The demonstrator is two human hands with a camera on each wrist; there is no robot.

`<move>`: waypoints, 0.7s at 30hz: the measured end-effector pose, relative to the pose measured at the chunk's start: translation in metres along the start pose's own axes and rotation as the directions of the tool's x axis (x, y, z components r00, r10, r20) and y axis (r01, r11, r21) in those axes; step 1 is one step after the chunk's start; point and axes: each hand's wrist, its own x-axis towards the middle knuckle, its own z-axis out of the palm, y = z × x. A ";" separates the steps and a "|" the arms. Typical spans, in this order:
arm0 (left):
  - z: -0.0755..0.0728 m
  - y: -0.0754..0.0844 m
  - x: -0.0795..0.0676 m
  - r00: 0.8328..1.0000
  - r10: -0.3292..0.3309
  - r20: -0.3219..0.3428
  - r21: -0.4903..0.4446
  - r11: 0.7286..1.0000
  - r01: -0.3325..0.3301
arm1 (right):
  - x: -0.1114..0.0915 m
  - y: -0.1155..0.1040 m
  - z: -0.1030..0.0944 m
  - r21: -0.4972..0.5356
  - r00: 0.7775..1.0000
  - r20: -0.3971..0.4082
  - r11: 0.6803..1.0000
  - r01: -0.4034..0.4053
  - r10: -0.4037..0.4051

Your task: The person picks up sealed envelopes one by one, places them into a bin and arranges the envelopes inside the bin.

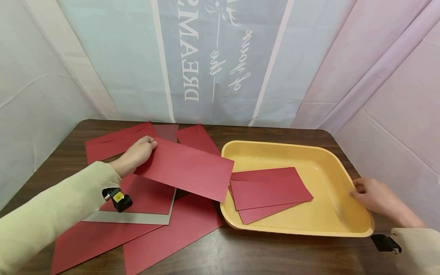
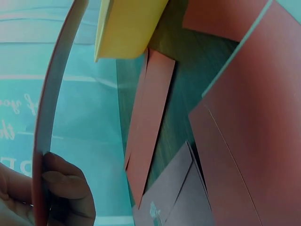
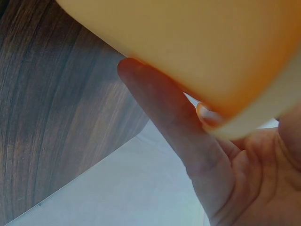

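Note:
My left hand (image 1: 138,152) pinches a large red envelope (image 1: 192,168) by its left end, thumb on one face and fingers on the other. The envelope is raised and reaches right until its far end overlaps the rim of a yellow plastic basin (image 1: 275,231). Seen nearly edge-on in the left wrist view, the held envelope (image 2: 54,89) bows slightly. My right hand (image 1: 376,196) grips the basin's right rim, the thumb inside and the fingers outside, under the lip in the right wrist view. Smaller red envelopes (image 1: 271,189) lie stacked in the left part of the basin.
Several red envelopes (image 1: 168,233) overlap across the left of the dark wooden table (image 1: 261,256), with a pale grey edge (image 1: 134,217) among them. Another narrow red envelope (image 1: 197,137) lies behind, left of the basin. A printed cloth (image 1: 220,68) hangs along the table's back edge.

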 end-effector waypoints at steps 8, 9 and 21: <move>0.010 0.009 0.001 1.000 -0.007 -0.005 -0.045 0.999 0.007 | 0.000 0.000 0.001 -0.006 1.000 -0.006 1.000 0.003 -0.003; 0.012 0.010 0.001 1.000 -0.005 -0.004 -0.054 0.999 0.004 | 0.000 0.000 0.001 -0.005 1.000 -0.006 1.000 0.002 -0.002; 0.029 0.022 0.005 1.000 0.007 0.017 -0.102 0.995 -0.005 | 0.000 -0.001 0.001 -0.005 1.000 -0.009 1.000 -0.004 0.004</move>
